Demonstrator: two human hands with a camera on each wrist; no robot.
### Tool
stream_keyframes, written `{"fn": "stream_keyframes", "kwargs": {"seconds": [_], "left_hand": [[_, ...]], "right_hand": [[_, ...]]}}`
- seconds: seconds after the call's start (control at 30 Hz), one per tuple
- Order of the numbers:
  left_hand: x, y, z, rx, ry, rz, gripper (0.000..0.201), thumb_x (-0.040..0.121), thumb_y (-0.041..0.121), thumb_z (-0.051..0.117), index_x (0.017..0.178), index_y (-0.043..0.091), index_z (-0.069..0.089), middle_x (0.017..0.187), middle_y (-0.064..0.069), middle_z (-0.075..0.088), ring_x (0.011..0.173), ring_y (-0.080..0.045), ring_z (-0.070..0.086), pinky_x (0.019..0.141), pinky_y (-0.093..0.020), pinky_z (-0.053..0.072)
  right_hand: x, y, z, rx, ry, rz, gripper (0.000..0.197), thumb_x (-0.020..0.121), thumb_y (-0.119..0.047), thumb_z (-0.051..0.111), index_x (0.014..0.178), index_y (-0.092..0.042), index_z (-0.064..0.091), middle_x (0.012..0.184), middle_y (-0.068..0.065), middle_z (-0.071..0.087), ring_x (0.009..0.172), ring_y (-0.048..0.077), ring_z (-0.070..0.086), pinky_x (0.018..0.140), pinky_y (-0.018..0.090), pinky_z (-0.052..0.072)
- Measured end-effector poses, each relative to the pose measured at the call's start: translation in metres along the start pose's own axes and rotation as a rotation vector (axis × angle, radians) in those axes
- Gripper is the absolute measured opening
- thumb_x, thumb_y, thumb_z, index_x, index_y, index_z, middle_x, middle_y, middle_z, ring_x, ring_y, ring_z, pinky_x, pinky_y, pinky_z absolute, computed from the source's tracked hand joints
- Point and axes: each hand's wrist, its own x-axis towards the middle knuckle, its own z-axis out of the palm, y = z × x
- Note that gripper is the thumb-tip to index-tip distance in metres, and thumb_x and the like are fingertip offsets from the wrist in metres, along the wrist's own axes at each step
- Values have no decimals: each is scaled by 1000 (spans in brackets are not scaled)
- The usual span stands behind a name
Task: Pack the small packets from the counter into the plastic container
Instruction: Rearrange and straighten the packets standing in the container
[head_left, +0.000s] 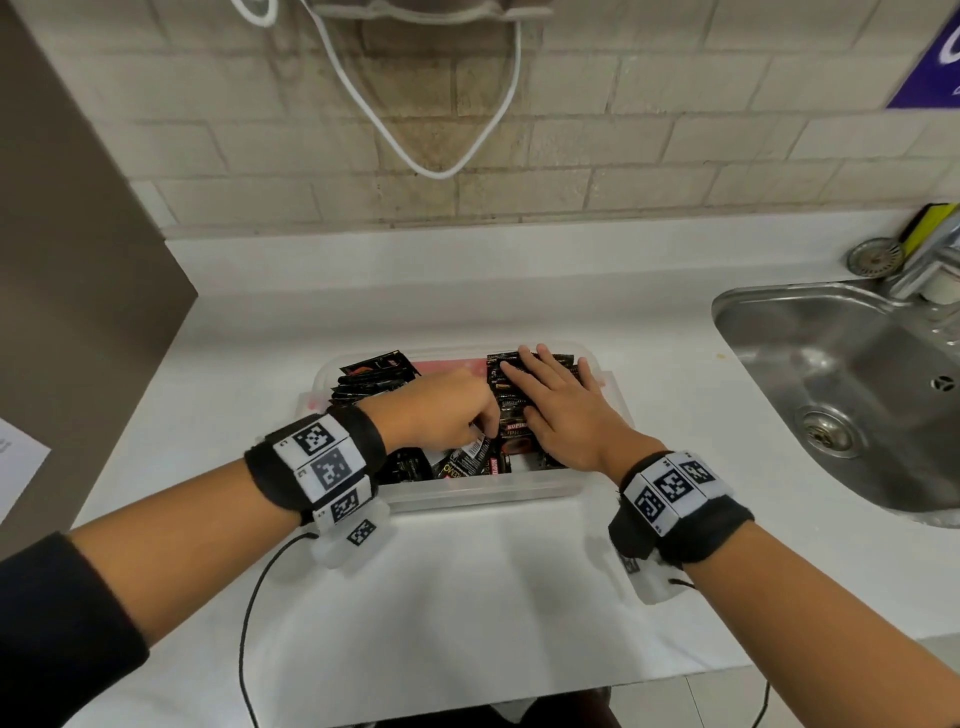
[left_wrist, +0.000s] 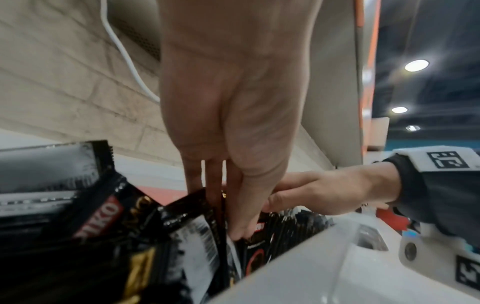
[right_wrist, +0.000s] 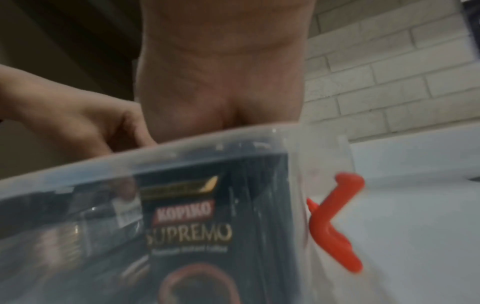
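Small black coffee packets (head_left: 511, 415) fill a clear rectangular plastic container (head_left: 467, 493) with a red side clip (right_wrist: 335, 222), which sits on the white counter (head_left: 467, 597) left of the steel sink (head_left: 841, 384). Through the container's near wall, one packet reads "KOPIKO SUPREMO" in a red badge and gold letters; smaller print beneath is too blurred to read. The right hand (head_left: 558, 410) lies flat, fingers straight, pressing on a row of upright packets at the container's right side. The left hand (head_left: 441, 410) reaches down beside that row, fingers (left_wrist: 241, 209) pinching a packet's edge among loose packets. Both wrists wear black bands with square-coded white tags.
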Motion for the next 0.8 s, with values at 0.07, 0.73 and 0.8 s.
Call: {"fn": "stream_keyframes", "kwargs": {"seconds": [0.07,0.73,0.8], "left_hand": [[-1,6,2,116,-10,52,34,92,5,60,117,25,71,118,7,69,107,-16,62,89,-37,52],[18,26,15,562,-414,268,47,97,1,46,139,22,50,143,0,47,116,-28,55,79,-37,46],[16,27,16,597,-398,263,45,97,2,45,137,21,51,141,0,48,114,-28,56,76,-36,46]], "right_hand": [[-4,1,5,35,59,-19,60,102,-22,35,156,-40,13,166,-2,3,153,16,-7,119,49,-11],[-4,4,7,29,96,-28,57,102,-24,34,153,-47,19,166,0,7,153,18,-1,121,52,-7],[-3,5,7,23,95,-26,58,101,-25,34,153,-47,19,166,0,6,153,18,-1,121,53,-6]]}}
